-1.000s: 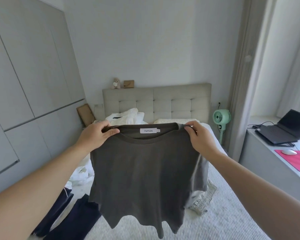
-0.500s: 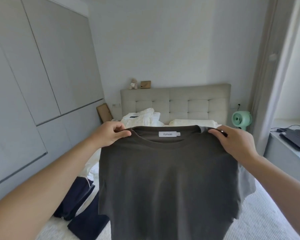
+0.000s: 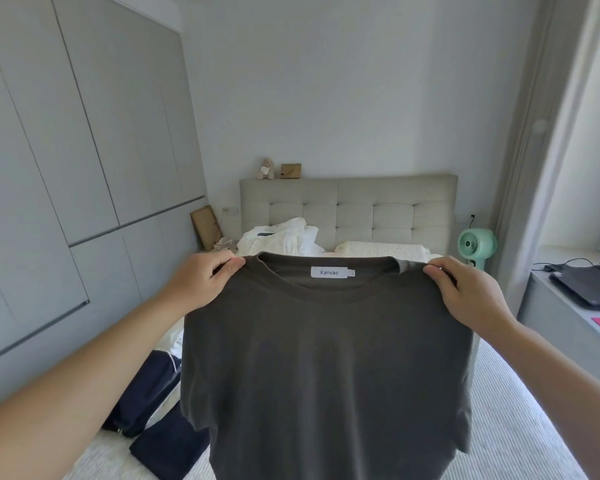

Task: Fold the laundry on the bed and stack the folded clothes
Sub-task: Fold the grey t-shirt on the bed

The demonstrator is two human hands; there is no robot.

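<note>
A dark grey T-shirt with a white neck label hangs spread in the air over the bed. My left hand pinches its left shoulder by the collar. My right hand pinches the right shoulder. The shirt's body hangs straight down and hides the middle of the bed. Dark navy clothes lie on the bed at the lower left. A heap of white laundry sits near the headboard.
Grey wardrobe doors line the left side. A tufted headboard stands at the far end. A mint fan stands right of the bed. A desk with a laptop and a pink mat is at the right edge.
Both hands have moved further apart along the shoulders, so the shirt hangs wider and flatter. The view has turned a little to the left and up.
</note>
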